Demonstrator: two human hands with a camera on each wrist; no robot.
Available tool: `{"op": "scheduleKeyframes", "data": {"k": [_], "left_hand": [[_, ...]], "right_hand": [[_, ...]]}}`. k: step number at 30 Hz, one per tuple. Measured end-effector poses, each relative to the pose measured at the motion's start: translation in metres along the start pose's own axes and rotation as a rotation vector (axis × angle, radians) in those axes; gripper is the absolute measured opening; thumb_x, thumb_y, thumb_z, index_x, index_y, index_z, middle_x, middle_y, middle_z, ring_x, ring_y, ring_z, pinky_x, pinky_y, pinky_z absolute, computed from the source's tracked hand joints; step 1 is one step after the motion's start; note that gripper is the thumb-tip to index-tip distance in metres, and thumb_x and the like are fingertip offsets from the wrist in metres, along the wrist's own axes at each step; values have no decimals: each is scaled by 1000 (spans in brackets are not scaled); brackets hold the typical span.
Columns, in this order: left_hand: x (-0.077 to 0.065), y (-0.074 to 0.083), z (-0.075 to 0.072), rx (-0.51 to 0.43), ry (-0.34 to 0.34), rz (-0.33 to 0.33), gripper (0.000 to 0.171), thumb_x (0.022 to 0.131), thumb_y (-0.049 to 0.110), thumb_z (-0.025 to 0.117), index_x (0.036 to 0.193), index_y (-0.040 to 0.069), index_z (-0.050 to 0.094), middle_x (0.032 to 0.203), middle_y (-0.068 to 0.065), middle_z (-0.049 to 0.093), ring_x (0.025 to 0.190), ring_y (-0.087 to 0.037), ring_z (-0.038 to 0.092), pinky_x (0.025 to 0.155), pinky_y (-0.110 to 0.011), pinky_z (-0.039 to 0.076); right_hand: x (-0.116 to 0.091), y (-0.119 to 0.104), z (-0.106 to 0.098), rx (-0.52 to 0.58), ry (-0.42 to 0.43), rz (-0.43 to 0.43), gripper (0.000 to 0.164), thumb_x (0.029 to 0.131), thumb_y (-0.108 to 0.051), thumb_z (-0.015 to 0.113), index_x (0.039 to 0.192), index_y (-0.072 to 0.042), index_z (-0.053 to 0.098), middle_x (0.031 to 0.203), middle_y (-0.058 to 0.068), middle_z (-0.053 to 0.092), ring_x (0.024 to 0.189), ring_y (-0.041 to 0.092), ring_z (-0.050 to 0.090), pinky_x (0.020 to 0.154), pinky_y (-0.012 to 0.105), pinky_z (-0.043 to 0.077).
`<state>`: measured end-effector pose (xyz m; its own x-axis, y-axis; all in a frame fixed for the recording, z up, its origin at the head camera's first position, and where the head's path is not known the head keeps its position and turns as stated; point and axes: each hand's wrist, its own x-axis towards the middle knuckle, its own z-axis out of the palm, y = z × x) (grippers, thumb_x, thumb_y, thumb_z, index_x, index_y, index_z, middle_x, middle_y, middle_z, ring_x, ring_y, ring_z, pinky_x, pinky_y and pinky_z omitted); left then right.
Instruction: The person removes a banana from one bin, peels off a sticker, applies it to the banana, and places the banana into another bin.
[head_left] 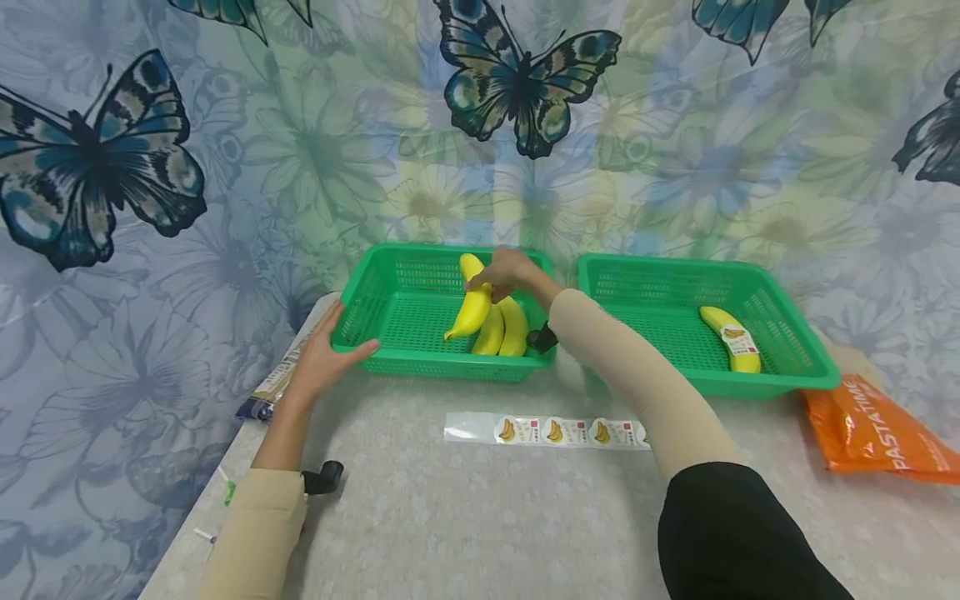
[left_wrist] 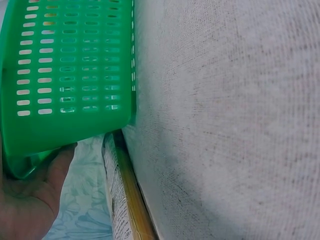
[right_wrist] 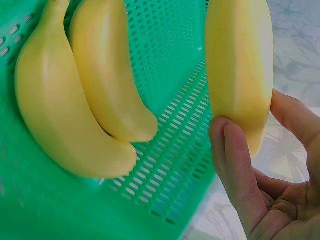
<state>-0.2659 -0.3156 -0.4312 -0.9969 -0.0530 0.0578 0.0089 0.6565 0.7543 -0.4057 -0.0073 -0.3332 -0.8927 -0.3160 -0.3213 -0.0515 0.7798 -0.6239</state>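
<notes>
A person is working with both bare hands at a pale, cloth-covered table. The right hand is pinching a yellow banana between its digits, gripping it from two opposite sides; this banana is standing steeply tilted over the left green basket, its upper end overlapping the back rim from the head view. Two further bananas are lying side by side in the same basket, touching each other along their curves—the right wrist view is showing them apart from the held one. The left hand is spreading at the basket's front left corner, its thumb reaching over the front rim and its fingers lying along the left side. A printed packet is resting beside that corner.

To the right, a second green basket is holding a single banana that is bearing a white label. In front of the baskets, a strip of banana-picture labels is lying flat, its right end passing behind the right sleeve. An orange bag is sitting beside the second basket—and a butterfly-patterned cloth is hanging behind everything.
</notes>
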Motion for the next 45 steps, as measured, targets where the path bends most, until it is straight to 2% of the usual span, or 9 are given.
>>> {"op": "scheduleKeyframes", "data": {"k": [2, 5, 8, 11, 14, 21, 29, 37, 45], "left_hand": [[-1, 0, 0, -5, -3, -3, 103, 84, 57, 68, 158, 25, 3, 166, 2, -1, 149, -46, 8, 111, -74, 19], [0, -1, 0, -5, 0, 5, 103, 84, 57, 68, 158, 25, 4, 166, 3, -1, 149, -46, 8, 111, -73, 19], [1, -1, -1, -5, 5, 17, 103, 84, 57, 68, 158, 24, 4, 166, 5, -2, 150, -45, 7, 111, -73, 19], [2, -1, -1, -10, -1, 18, 102, 85, 57, 67, 158, 24, 4, 166, 5, -3, 150, -44, 5, 111, -73, 17], [2, -1, 0, -21, -18, 7, 103, 85, 57, 66, 158, 25, 2, 166, 5, -5, 150, -45, 3, 110, -74, 17], [0, 2, 2, -45, -47, -20, 104, 85, 58, 66, 158, 26, -1, 166, 3, -7, 150, -44, -1, 110, -75, 16], [2, 2, 4, -20, -9, -15, 104, 85, 59, 66, 158, 22, 2, 166, 0, -3, 150, -44, 2, 110, -74, 17], [0, -1, 5, 3, 9, -24, 104, 85, 60, 65, 158, 21, 2, 166, 3, -4, 150, -45, 2, 109, -76, 17], [-1, 5, 7, 16, 19, -27, 104, 85, 65, 61, 158, 21, 2, 166, -1, -5, 148, -49, -2, 107, -78, 12]], "right_hand": [[-7, -1, -5, -22, 30, -12, 38, 82, -36, 78, 90, -2, 64, 74, 9, 69, 59, 15, 69, 74, 33, 61], [-19, -2, -13, -27, 64, -7, 43, 81, -37, 79, 95, 0, 61, 82, 12, 70, 67, 20, 72, 69, 30, 60], [-31, -3, -22, -9, 73, 3, 50, 81, -37, 78, 103, 1, 55, 93, 14, 66, 79, 25, 73, 67, 28, 60], [-40, -2, -28, 8, 74, 11, 55, 82, -37, 78, 110, 0, 50, 99, 14, 62, 78, 25, 73, 67, 28, 60], [-49, 0, -32, 6, 82, 18, 54, 81, -37, 79, 108, 0, 52, 95, 13, 64, 66, 18, 71, 69, 30, 60], [-71, 10, -38, -70, 108, 20, 41, 78, -42, 81, 77, -5, 62, 66, 7, 68, 56, 14, 68, 74, 33, 59], [-108, 24, -45, -95, 113, -9, 41, 77, -44, 81, 66, -6, 69, 74, 16, 74, 57, 18, 69, 65, 31, 57], [-146, 48, -38, -115, 61, 5, 39, 79, -46, 78, 74, -8, 77, 68, 9, 73, 62, 17, 70, 80, 40, 58], [-185, 71, -25, -79, 74, 29, 39, 78, -48, 78, 84, -10, 77, 71, 5, 74, 71, 20, 72, 73, 34, 58]]}}
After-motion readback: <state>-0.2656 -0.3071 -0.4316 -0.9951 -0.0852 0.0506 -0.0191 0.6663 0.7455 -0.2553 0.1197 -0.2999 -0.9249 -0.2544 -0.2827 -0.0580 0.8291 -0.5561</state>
